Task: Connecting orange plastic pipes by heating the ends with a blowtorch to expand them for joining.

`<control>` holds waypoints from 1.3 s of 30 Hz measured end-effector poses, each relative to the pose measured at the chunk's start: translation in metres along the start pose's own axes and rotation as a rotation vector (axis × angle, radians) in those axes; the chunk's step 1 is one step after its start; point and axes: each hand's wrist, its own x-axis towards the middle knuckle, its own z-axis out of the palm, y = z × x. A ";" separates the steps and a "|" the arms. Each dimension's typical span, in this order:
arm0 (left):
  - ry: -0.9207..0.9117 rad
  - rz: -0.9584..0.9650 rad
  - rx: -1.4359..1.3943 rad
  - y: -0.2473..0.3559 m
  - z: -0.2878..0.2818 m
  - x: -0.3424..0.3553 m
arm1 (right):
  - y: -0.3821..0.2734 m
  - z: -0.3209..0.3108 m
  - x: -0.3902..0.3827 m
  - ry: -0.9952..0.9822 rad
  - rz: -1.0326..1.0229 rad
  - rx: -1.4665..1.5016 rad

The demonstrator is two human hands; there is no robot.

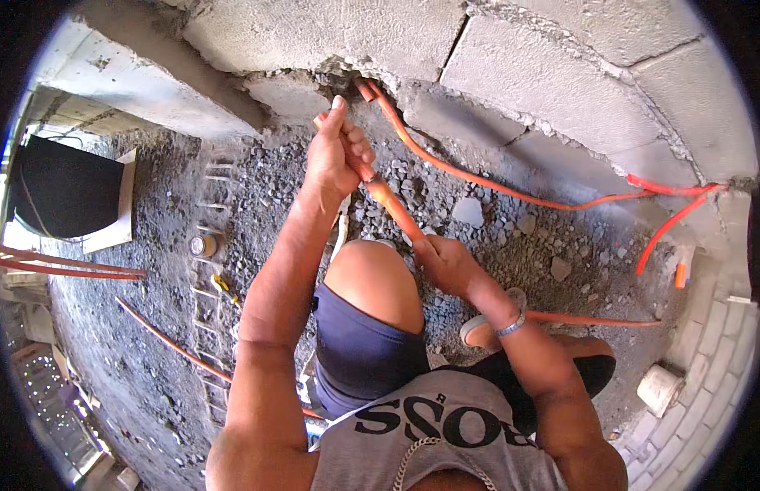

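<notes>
Both hands are gripping one orange conduit pipe (388, 200), left hand (335, 155) closed up near the block wall (527, 57), right hand (445, 263) closed lower over gravel floor (494, 237).

- orange conduit (385, 199): flexible corrugated tube, slants from the gap at the block wall's base down to above the knee
- held at two spots, upper end and lower end
- off the gravel floor, fairly straight between both grips
</notes>
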 end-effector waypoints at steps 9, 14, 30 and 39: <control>-0.161 0.035 0.046 0.010 0.002 -0.028 | -0.009 0.013 -0.014 0.054 -0.065 -0.136; -0.200 0.057 0.040 0.007 0.001 -0.029 | -0.012 0.009 -0.018 0.027 -0.042 -0.168; -0.401 -0.073 -0.181 0.003 -0.037 -0.039 | -0.021 0.021 -0.043 0.072 -0.053 -0.137; -0.398 -0.102 -0.132 -0.007 -0.031 -0.028 | 0.000 0.018 -0.029 0.025 -0.083 -0.016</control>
